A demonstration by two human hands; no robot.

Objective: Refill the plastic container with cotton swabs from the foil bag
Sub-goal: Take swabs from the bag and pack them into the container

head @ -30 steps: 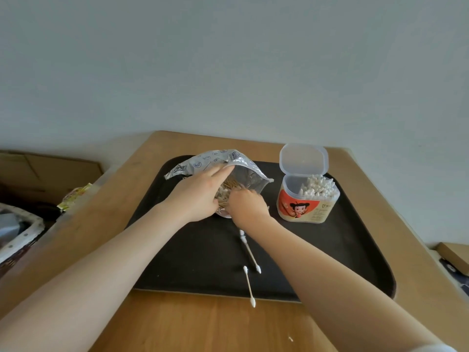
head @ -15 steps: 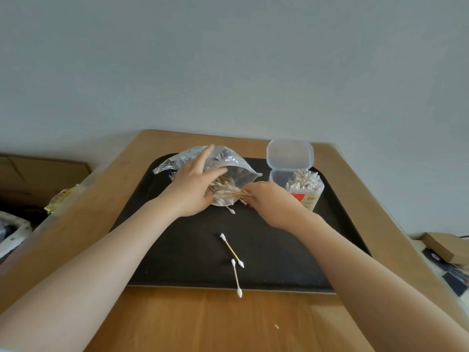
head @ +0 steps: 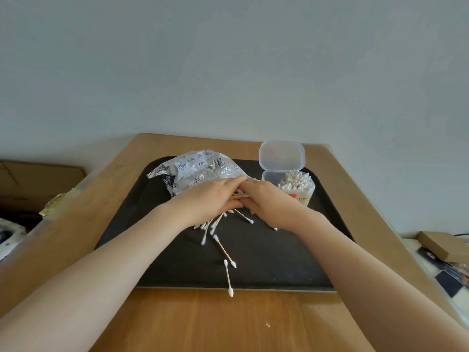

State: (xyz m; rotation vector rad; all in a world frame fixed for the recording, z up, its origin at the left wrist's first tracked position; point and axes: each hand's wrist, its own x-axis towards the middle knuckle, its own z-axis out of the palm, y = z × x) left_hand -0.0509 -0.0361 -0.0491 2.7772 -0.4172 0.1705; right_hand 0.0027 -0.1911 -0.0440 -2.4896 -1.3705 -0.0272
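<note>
A person's two bare forearms reach forward over a dark tray (head: 157, 237) that sits on a wooden tabletop (head: 203, 323). Both hands meet near the middle of the tray, at the mouth of a crinkled foil bag (head: 195, 171) lying on its side. The left hand (head: 210, 199) and the right hand (head: 266, 199) together grasp a bundle of cotton swabs (head: 238, 196) with wooden sticks, fingers curled around it. More loose swabs (head: 210, 226) fan out on the tray from under the left hand. Two stray swabs (head: 224, 251) lie nearer the person, one reaching over the tray's front edge onto the tabletop. Just right of the hands stands the plastic container (head: 302, 191), its clear hinged lid (head: 281, 156) flipped open and upright behind it. White swab tips fill the container to the top. A cardboard box (head: 38, 181) sits beyond the tabletop's left edge.
</note>
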